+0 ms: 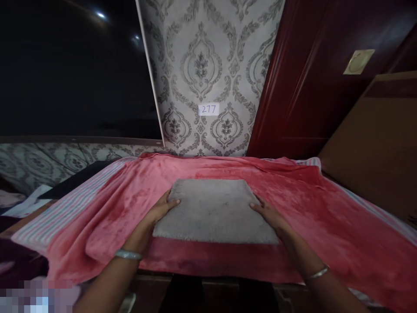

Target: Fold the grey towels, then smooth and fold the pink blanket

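Forearms (112, 271) are being extended from the bottom edge. Across the lower half, a surface is being covered by a pink-red blanket (302, 221). The upper left is being filled by a dark screen (74, 74), the upper right by red panelling (312, 56). At lower centre, a flat gray plush pad (215, 213) is being clasped at its sides by the left hand (163, 208) and the right hand (267, 214), thumbs being laid on top; how far the partly hidden fingers are being curled cannot be told. Bracelets (128, 254) are being worn.
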The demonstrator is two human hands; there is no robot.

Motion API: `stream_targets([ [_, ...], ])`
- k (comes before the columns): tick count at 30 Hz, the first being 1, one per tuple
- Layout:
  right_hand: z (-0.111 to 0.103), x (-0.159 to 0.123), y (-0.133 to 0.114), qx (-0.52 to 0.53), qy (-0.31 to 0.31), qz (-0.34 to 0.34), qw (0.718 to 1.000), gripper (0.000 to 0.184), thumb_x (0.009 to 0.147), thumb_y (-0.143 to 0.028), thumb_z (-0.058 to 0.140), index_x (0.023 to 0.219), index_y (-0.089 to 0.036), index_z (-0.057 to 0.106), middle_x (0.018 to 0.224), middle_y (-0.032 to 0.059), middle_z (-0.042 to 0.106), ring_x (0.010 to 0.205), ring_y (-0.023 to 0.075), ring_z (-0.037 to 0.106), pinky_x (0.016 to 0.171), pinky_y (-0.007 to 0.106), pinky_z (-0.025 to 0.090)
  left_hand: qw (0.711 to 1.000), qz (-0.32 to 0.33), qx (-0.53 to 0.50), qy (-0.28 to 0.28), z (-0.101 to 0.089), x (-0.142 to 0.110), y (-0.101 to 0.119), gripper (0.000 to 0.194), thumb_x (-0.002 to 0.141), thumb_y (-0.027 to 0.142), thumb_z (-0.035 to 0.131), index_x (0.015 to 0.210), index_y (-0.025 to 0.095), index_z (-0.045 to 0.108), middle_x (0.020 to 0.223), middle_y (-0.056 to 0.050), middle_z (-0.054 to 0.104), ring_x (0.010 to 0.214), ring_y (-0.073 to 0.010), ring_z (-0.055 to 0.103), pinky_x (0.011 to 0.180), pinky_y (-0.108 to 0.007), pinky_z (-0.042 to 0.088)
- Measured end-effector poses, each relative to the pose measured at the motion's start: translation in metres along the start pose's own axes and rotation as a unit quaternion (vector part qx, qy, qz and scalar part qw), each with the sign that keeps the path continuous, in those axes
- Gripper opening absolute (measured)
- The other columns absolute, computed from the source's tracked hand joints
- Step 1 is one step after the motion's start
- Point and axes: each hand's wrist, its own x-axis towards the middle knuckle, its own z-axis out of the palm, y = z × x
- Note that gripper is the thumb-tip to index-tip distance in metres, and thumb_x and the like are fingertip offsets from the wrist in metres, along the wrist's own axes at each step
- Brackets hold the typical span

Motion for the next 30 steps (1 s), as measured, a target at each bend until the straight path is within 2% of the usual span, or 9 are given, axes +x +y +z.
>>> stream_targets([
  [5,-0.016,-0.001,0.018,-0.118,-0.026,-0.049,0.991,0.076,0.076,-0.048,0.061,0.144,-0.017,0.047,0.135,0.0137,0.062,0.117,0.0317,0.062,0.096,0.046,0.053,0.996,0.02,0.084,-0.013,-0.01,-0.004,-0.014,0.099,0.062,0.055,0.079,0.145,0.012,0.045,0.137,-0.019,0.062,0.123,-0.0367,0.06,0.101,-0.045,0.051],
  [8,-0.015,0.004,0.005,-0.313,0.049,-0.075,0.946,0.071,0.081,-0.037,0.057,0.148,-0.016,0.046,0.136,0.0154,0.061,0.122,0.0322,0.059,0.104,0.047,0.046,0.958,0.043,0.274,0.07,-0.014,0.007,-0.003,0.092,0.073,0.044,0.07,0.152,0.011,0.037,0.144,-0.02,0.056,0.131,-0.0377,0.054,0.11,-0.048,0.044],
  [10,0.003,0.014,-0.017,-0.422,0.088,-0.12,0.894,0.066,0.086,-0.031,0.054,0.15,-0.016,0.045,0.139,0.0161,0.058,0.128,0.0315,0.053,0.11,0.046,0.04,0.911,0.075,0.393,0.103,-0.003,0.024,0.016,0.078,0.082,0.034,0.059,0.153,0.008,0.037,0.15,-0.021,0.05,0.139,-0.0355,0.047,0.116,-0.048,0.036],
  [12,0.035,0.029,-0.042,-0.485,0.073,-0.181,0.852,0.06,0.091,-0.027,0.049,0.149,-0.015,0.047,0.146,0.0158,0.052,0.137,0.0296,0.045,0.116,0.043,0.033,0.878,0.124,0.456,0.08,0.021,0.043,0.037,0.066,0.088,0.026,0.049,0.151,0.007,0.04,0.156,-0.02,0.043,0.147,-0.0301,0.038,0.121,-0.044,0.03],
  [14,0.071,0.046,-0.061,-0.522,0.054,-0.213,0.824,0.059,0.094,-0.027,0.044,0.151,-0.01,0.044,0.153,0.0164,0.044,0.144,0.0288,0.036,0.119,0.044,0.028,0.851,0.159,0.497,0.057,0.052,0.058,0.05,0.062,0.091,0.023,0.044,0.152,0.011,0.041,0.16,-0.018,0.038,0.15,-0.0277,0.032,0.123,-0.046,0.027],
  [16,0.101,0.06,-0.066,-0.548,0.061,-0.217,0.806,0.059,0.098,-0.027,0.04,0.155,-0.01,0.039,0.16,0.0156,0.035,0.149,0.0287,0.027,0.121,0.046,0.023,0.824,0.171,0.536,0.069,0.081,0.067,0.051,0.059,0.095,0.027,0.043,0.153,0.015,0.04,0.163,-0.016,0.032,0.153,-0.0299,0.025,0.123,-0.053,0.023],
  [19,0.121,0.072,-0.052,-0.581,0.046,-0.191,0.79,0.056,0.102,-0.033,0.037,0.156,-0.019,0.038,0.162,0.0111,0.031,0.15,0.0302,0.024,0.12,0.054,0.02,0.789,0.156,0.59,0.068,0.106,0.069,0.029,0.057,0.098,0.036,0.039,0.152,0.019,0.043,0.164,-0.016,0.031,0.153,-0.0352,0.022,0.121,-0.063,0.017],
  [23,0.121,0.076,-0.026,-0.597,0.017,-0.16,0.786,0.052,0.105,-0.04,0.035,0.155,-0.025,0.041,0.162,0.0076,0.033,0.149,0.0295,0.026,0.12,0.055,0.019,0.771,0.139,0.619,0.048,0.11,0.068,0.002,0.057,0.1,0.043,0.034,0.153,0.022,0.043,0.161,-0.016,0.038,0.15,-0.0374,0.03,0.119,-0.066,0.019],
  [30,0.103,0.079,-0.022,-0.61,0.041,-0.147,0.778,0.055,0.105,-0.041,0.035,0.155,-0.021,0.04,0.161,0.0101,0.033,0.149,0.0292,0.026,0.12,0.053,0.018,0.769,0.146,0.62,0.05,0.106,0.067,0.005,0.058,0.101,0.044,0.033,0.153,0.022,0.043,0.161,-0.015,0.038,0.15,-0.0364,0.03,0.119,-0.065,0.02],
])
